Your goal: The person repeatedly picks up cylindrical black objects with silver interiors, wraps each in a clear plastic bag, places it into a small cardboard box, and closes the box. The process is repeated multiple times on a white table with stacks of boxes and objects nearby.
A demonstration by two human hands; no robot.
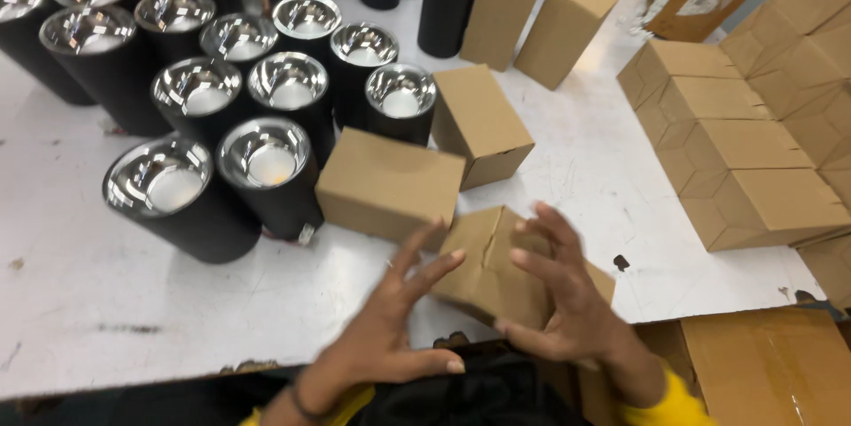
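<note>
Both hands, left hand [390, 320] and right hand [563, 297], press spread fingers [532, 262] on the small cardboard box [492, 271], closing its flaps near the desk [133, 302] edge. I judge that the next move needs a black cylinder lamp [266, 173], just left of the box.

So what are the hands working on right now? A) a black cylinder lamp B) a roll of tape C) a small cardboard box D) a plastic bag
C: both hands, left and right, are around a small cardboard box at the near edge of the white table, while the black cylinder lamps stand untouched further back on the left.

Scuffed white worktable [106, 302], worn front edge, bright even overhead light
</note>
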